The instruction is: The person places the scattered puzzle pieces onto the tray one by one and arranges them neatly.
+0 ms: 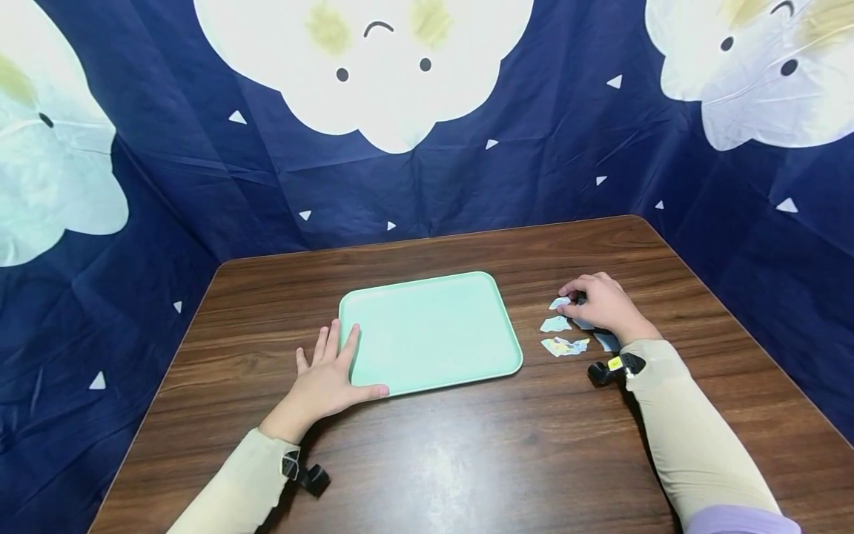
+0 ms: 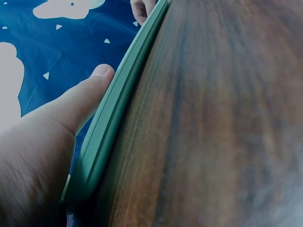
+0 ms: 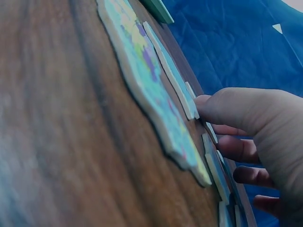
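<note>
Head view: one mint-green rectangular tray with rounded corners (image 1: 434, 334), lying flat on a brown wood-grain bench (image 1: 440, 452), its inner face visible only here. Left hand (image 1: 325, 382): fingers spread wide at the tray's left edge, thumb along the near rim. Right hand (image 1: 606, 304): fingers bent down over a group of thin, jagged-edged flat pieces, right of the tray and apart from it.

Pieces, far to near: one small pale-blue piece (image 1: 556, 303), between thumb and forefinger; one pale-blue piece (image 1: 555, 325), just nearer; one multicoloured piece, pale blue with yellow (image 1: 565, 346), nearest of the three. Also blue-grey pieces (image 1: 607, 342) beneath and beside the hand, partly covered, count uncertain.

Left wrist view: the tray's ridged green outer wall, unseen from above, with the thumb touching it; the other left fingers are out of frame.

Right wrist view: pale cut edges of the pieces and purple patches on the multicoloured one, which lies clear of the fingers. Thumb tip at the small pale-blue piece, remaining fingers curved behind; whether they pinch it, cannot tell
</note>
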The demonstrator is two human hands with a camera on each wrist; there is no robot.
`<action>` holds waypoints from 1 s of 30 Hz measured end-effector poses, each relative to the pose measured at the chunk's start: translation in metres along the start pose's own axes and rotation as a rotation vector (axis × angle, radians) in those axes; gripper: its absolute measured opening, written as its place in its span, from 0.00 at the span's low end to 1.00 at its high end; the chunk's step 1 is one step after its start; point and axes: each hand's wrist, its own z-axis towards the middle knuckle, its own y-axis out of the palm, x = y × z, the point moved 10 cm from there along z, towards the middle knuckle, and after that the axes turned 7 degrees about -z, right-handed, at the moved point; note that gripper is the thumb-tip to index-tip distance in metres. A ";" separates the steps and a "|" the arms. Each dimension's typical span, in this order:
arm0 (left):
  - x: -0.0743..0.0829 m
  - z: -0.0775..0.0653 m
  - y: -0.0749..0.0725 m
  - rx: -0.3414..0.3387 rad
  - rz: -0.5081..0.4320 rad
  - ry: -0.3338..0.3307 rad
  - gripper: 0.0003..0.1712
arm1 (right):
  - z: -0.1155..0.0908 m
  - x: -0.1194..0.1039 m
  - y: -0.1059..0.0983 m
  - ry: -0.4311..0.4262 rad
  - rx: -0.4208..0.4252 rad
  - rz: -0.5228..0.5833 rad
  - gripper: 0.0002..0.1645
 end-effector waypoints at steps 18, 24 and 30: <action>0.000 -0.001 0.002 0.002 0.003 0.003 0.79 | 0.003 -0.003 0.002 -0.003 -0.021 -0.059 0.16; 0.001 -0.001 0.000 0.003 -0.005 0.005 0.78 | 0.005 -0.007 -0.001 -0.005 0.003 -0.051 0.14; 0.001 -0.001 0.001 0.002 0.000 0.005 0.79 | 0.011 -0.016 -0.004 -0.007 0.004 -0.027 0.14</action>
